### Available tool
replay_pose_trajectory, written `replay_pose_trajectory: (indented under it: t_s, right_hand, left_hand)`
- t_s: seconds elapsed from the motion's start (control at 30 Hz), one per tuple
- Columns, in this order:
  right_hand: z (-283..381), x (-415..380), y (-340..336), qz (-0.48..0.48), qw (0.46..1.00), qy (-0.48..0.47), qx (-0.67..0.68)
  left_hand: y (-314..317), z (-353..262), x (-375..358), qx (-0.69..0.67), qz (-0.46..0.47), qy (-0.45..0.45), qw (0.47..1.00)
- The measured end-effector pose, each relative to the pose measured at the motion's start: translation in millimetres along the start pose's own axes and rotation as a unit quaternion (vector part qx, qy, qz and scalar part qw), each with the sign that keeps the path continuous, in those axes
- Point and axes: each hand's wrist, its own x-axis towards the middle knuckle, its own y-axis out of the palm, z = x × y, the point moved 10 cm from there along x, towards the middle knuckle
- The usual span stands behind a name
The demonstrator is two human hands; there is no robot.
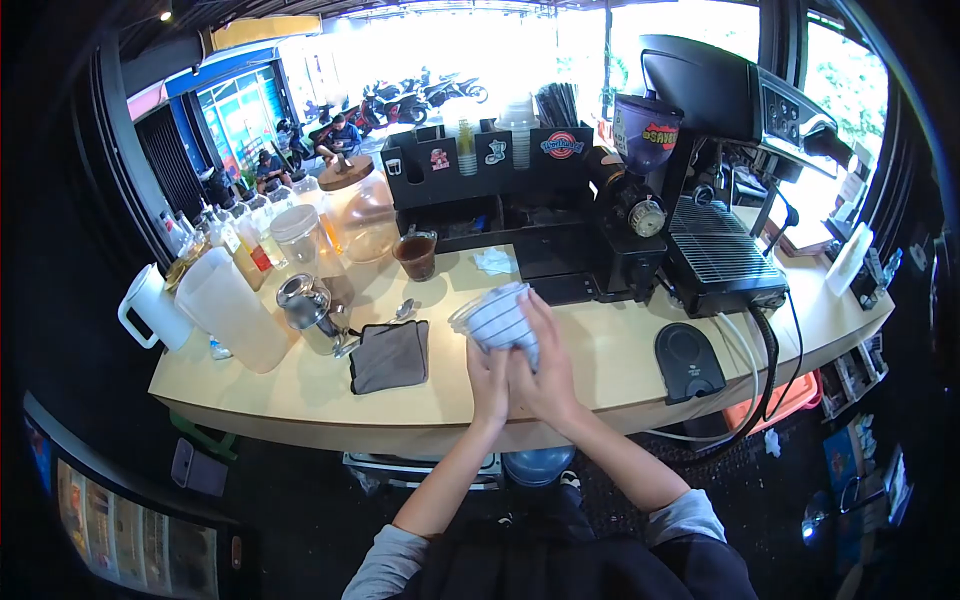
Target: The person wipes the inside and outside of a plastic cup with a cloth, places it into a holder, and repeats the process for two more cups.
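A white cloth with dark stripes (503,318) is bunched up in front of me, above the wooden counter. My left hand (488,385) is closed on its lower left side. From the right, my right hand (545,365) wraps round the same cloth, fingers up along its edge. Something clear, like the rim of a glass, shows at the cloth's left edge; most of it is hidden. Left of my hands, a folded grey cloth (390,357) lies on the counter beside a spoon (404,309). A glass cup of brown drink (415,257) stands further back.
Jugs (230,310), bottles and a big lidded jar (358,212) crowd the counter's left side. A metal pot (305,300) stands nearby. A black organiser (485,175) is at the back. On the right are a coffee grinder (632,200), an espresso machine (725,250) and a black scale (688,362).
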Motion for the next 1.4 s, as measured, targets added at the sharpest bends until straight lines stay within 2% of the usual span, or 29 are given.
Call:
replay_pose_trajectory:
  t_s: [0.03, 0.07, 0.1, 0.13, 0.17, 0.2, 0.23, 0.27, 0.37, 0.4, 0.43, 0.53, 0.6, 0.67, 0.7, 0.73, 0.77, 0.8, 0.83, 0.9, 0.93, 1.0, 1.07, 1.1, 1.17, 1.2, 1.27, 1.37, 1.4]
  right_hand:
    - [-23.6, 0.1, 1.0, -0.037, 0.990, 0.052, 0.129]
    - [-28.7, 5.1, 3.0, -0.035, 0.989, 0.056, 0.130]
    - [-63.6, 3.8, 20.7, -0.018, 0.914, 0.228, 0.334]
    - [-85.2, -9.3, 47.2, -0.003, 0.769, 0.383, 0.511]
    - [-81.0, -15.9, 68.0, 0.089, 0.670, 0.428, 0.600]
    - [-81.3, -19.1, 68.1, 0.088, 0.669, 0.429, 0.600]
    - [-73.2, -24.2, 68.8, 0.088, 0.635, 0.452, 0.620]
    - [-66.7, -30.4, 70.8, 0.088, 0.599, 0.475, 0.639]
    - [-81.5, -53.6, 81.8, 0.089, 0.588, 0.479, 0.646]
    - [-90.4, -59.1, 86.3, 0.099, 0.582, 0.477, 0.651]
    - [-89.3, -68.3, 82.1, 0.095, 0.575, 0.538, 0.609]
    - [-80.3, -74.1, 62.6, 0.117, 0.604, 0.552, 0.563]
    - [-86.5, -71.8, 48.1, 0.119, 0.617, 0.542, 0.558]
    - [-108.9, -50.6, 5.1, 0.071, 0.787, 0.454, 0.412]
    - [-123.7, -52.3, -2.0, 0.070, 0.786, 0.455, 0.412]
    - [-127.0, -25.5, -44.0, 0.029, 0.961, 0.252, 0.115]
    - [-82.5, -8.6, -61.7, -0.017, 0.979, 0.006, -0.203]
    - [-80.4, -7.1, -65.2, -0.018, 0.979, 0.006, -0.204]
    - [-71.5, -0.3, -65.1, 0.013, 0.994, 0.070, -0.087]
    - [-59.6, 1.7, -38.7, 0.087, 0.968, 0.168, 0.164]
    - [-54.3, 0.8, -33.1, 0.086, 0.968, 0.169, 0.164]
    - [-39.1, -4.6, -8.6, 0.168, 0.939, 0.161, 0.252]
    - [-39.1, -5.3, -15.3, 0.155, 0.934, 0.162, 0.279]
    - [-40.0, -5.4, -20.5, 0.148, 0.928, 0.168, 0.297]
    - [-43.4, -9.2, -24.7, 0.142, 0.922, 0.177, 0.314]
    - [-43.2, -12.0, -23.8, 0.146, 0.919, 0.166, 0.325]
    - [-43.7, -15.8, -22.1, 0.153, 0.916, 0.155, 0.337]
    - [-39.5, -15.6, -24.9, 0.161, 0.923, 0.117, 0.329]
    - [-47.7, -15.9, -24.8, 0.155, 0.913, 0.163, 0.340]
  left_hand:
    - [7.0, -7.8, -1.8, -0.032, 0.030, -0.002, 0.999]
    - [12.7, -12.0, -4.5, -0.063, 0.058, -0.007, 0.996]
    - [10.4, -14.6, -2.4, -0.133, 0.035, 0.003, 0.991]
    - [15.1, -15.5, -2.4, -0.130, 0.033, -0.001, 0.991]
    - [17.7, -34.4, -3.8, -0.132, 0.027, 0.081, 0.987]
    - [17.9, -52.7, -4.6, -0.135, 0.022, 0.165, 0.977]
    - [20.7, -60.1, -1.6, -0.097, 0.045, 0.203, 0.973]
    - [18.1, -56.5, 3.1, -0.097, 0.045, 0.204, 0.973]
    - [22.0, -49.1, 13.5, 0.141, 0.088, 0.254, 0.953]
    - [18.2, -48.3, 17.3, 0.141, 0.086, 0.256, 0.953]
    - [14.7, -50.9, 21.2, 0.153, 0.068, 0.245, 0.955]
    - [0.7, -57.1, 34.9, 0.206, 0.043, 0.221, 0.952]
    - [6.7, -82.2, 30.3, 0.427, 0.045, 0.327, 0.842]
    - [-4.4, -81.8, 31.4, 0.416, 0.048, 0.303, 0.856]
    - [-2.9, -79.5, 29.6, 0.470, 0.070, 0.282, 0.833]
    - [-0.1, -75.4, 27.6, 0.523, 0.093, 0.260, 0.807]
    - [1.1, -78.0, 25.1, 0.522, 0.095, 0.260, 0.807]
    - [10.1, -84.4, 16.9, 0.542, 0.106, 0.310, 0.774]
    - [18.6, -88.1, 8.2, 0.560, 0.116, 0.358, 0.738]
    - [31.3, -84.9, -0.7, 0.553, 0.128, 0.380, 0.731]
    - [40.2, -84.6, -7.6, 0.545, 0.140, 0.403, 0.722]
    - [46.6, -91.2, -18.1, 0.544, 0.145, 0.423, 0.710]
    - [31.8, -101.4, -11.8, 0.488, 0.109, 0.351, 0.792]
    - [29.0, -98.5, -13.0, 0.489, 0.108, 0.351, 0.791]
    - [-2.9, -71.8, 4.7, 0.223, 0.109, 0.176, 0.953]
    - [-7.6, -68.8, 5.6, 0.223, 0.107, 0.175, 0.953]
    - [-2.6, -34.4, 6.9, 0.050, 0.210, -0.014, 0.976]
    - [-7.2, -41.0, 6.9, 0.044, 0.206, 0.015, 0.978]
    - [-8.4, -45.8, 6.6, 0.046, 0.204, 0.041, 0.977]
